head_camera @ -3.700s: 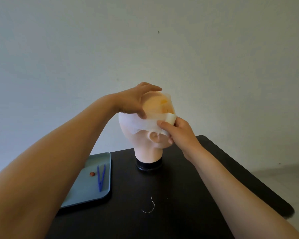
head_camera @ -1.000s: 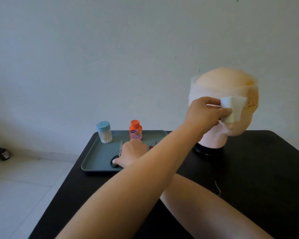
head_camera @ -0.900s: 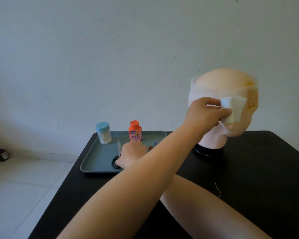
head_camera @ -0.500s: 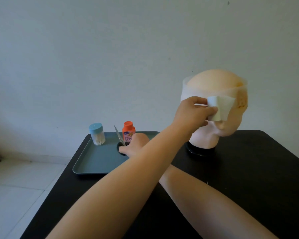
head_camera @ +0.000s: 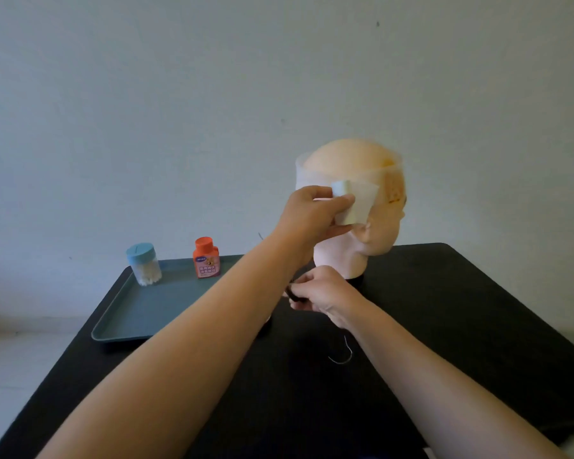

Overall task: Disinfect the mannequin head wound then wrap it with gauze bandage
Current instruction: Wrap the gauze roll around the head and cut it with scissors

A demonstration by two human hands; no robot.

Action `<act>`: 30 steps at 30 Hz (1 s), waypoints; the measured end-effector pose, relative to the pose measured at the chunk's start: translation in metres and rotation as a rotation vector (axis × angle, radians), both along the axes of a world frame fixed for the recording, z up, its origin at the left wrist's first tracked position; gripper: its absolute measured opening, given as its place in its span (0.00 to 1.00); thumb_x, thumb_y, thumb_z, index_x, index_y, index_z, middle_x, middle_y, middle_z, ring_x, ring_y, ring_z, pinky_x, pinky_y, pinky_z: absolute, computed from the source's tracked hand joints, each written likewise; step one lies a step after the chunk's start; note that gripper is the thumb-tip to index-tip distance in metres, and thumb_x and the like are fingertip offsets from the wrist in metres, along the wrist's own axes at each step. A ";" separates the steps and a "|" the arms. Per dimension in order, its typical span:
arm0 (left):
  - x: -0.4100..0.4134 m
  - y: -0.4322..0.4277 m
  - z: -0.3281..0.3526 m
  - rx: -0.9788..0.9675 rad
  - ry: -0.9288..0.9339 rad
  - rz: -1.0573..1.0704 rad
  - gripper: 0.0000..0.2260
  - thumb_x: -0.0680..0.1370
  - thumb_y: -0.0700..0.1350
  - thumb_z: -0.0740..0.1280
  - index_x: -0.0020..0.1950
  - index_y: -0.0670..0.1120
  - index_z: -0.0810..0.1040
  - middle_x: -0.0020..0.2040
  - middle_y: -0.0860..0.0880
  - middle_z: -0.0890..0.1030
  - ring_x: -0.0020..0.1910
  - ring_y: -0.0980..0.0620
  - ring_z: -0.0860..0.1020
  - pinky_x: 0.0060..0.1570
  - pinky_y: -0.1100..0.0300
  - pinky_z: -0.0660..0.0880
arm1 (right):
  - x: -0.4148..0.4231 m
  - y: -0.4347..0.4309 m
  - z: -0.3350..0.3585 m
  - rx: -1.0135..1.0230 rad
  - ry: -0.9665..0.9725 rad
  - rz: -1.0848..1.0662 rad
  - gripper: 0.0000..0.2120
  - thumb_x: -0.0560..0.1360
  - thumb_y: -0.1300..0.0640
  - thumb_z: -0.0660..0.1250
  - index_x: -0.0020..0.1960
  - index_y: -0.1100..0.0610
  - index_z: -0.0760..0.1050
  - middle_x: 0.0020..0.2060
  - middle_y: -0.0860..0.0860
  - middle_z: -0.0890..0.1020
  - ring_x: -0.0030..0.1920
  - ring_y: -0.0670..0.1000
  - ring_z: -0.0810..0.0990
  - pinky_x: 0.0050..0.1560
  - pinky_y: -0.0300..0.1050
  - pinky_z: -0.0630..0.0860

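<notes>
The mannequin head [head_camera: 348, 157] stands on the black table, facing right, with an orange-stained wound mark [head_camera: 395, 193] on its forehead. A white gauze bandage [head_camera: 365, 180] runs around the head above the ear. My left hand [head_camera: 312, 213] pinches the gauze roll [head_camera: 348, 207] against the side of the head. Lower down, in front of the neck base, my right hand [head_camera: 325, 293] grips the scissors [head_camera: 291, 294]. Only a bit of their dark handle shows beside my left forearm; the blades are hidden.
A grey-blue tray [head_camera: 153, 309] lies at the table's left, with a blue-lidded cotton swab jar [head_camera: 144, 264] and an orange-capped bottle [head_camera: 206, 258] at its back. A loose thread [head_camera: 343, 356] lies on the black table [head_camera: 444, 309]. The wall is close behind.
My right hand lifted the scissors off the tray and carried them right, to the base of the mannequin head. My left hand kept hold of the gauze roll at the head.
</notes>
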State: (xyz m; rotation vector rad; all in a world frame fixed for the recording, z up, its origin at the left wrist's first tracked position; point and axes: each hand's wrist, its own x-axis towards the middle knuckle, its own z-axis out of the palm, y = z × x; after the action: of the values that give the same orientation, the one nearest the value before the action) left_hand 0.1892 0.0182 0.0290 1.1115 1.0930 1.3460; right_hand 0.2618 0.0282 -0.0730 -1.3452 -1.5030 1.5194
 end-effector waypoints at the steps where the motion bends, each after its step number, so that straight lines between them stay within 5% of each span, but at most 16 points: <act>1: 0.000 0.001 -0.001 0.010 0.021 0.022 0.13 0.75 0.39 0.72 0.58 0.37 0.76 0.57 0.37 0.79 0.53 0.42 0.81 0.42 0.57 0.82 | 0.005 -0.002 0.000 -0.006 0.027 -0.010 0.14 0.65 0.57 0.80 0.41 0.63 0.78 0.37 0.56 0.81 0.35 0.48 0.80 0.46 0.42 0.82; 6: 0.005 0.001 -0.003 0.034 0.039 0.063 0.12 0.75 0.40 0.72 0.56 0.38 0.77 0.56 0.36 0.80 0.53 0.41 0.82 0.43 0.56 0.82 | 0.043 -0.005 -0.004 -0.013 0.228 -0.034 0.14 0.70 0.63 0.74 0.49 0.73 0.79 0.37 0.56 0.80 0.39 0.49 0.80 0.45 0.40 0.81; 12: 0.010 -0.002 -0.008 0.067 0.041 0.130 0.10 0.75 0.41 0.72 0.54 0.40 0.77 0.56 0.38 0.79 0.53 0.41 0.82 0.46 0.54 0.82 | 0.075 -0.013 -0.005 -0.066 0.343 -0.048 0.04 0.73 0.62 0.72 0.43 0.63 0.78 0.41 0.54 0.78 0.40 0.47 0.79 0.44 0.39 0.78; 16: 0.010 -0.001 -0.010 0.072 0.018 0.173 0.11 0.75 0.42 0.72 0.55 0.41 0.77 0.52 0.41 0.82 0.50 0.41 0.83 0.45 0.54 0.82 | 0.089 -0.018 -0.009 -0.076 0.409 0.016 0.05 0.74 0.61 0.71 0.43 0.61 0.76 0.43 0.50 0.78 0.38 0.43 0.82 0.47 0.39 0.78; 21: 0.009 0.001 -0.010 0.073 0.035 0.215 0.10 0.75 0.44 0.72 0.54 0.42 0.78 0.51 0.42 0.82 0.50 0.43 0.83 0.47 0.54 0.82 | 0.097 -0.024 -0.010 -0.052 0.403 0.069 0.08 0.72 0.56 0.70 0.44 0.60 0.75 0.42 0.53 0.74 0.46 0.51 0.73 0.57 0.45 0.73; 30: 0.007 0.002 -0.008 0.081 -0.019 0.210 0.08 0.76 0.43 0.71 0.53 0.42 0.78 0.52 0.41 0.82 0.51 0.42 0.83 0.49 0.54 0.81 | 0.098 -0.029 -0.010 -0.019 0.473 0.092 0.13 0.69 0.52 0.67 0.47 0.61 0.75 0.42 0.55 0.74 0.46 0.52 0.73 0.52 0.42 0.74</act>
State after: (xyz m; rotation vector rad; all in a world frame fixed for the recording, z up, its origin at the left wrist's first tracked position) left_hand 0.1960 0.0203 0.0205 1.0619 1.1753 1.5742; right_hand 0.3602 -0.0006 -0.0825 -0.8499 -1.2603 1.7601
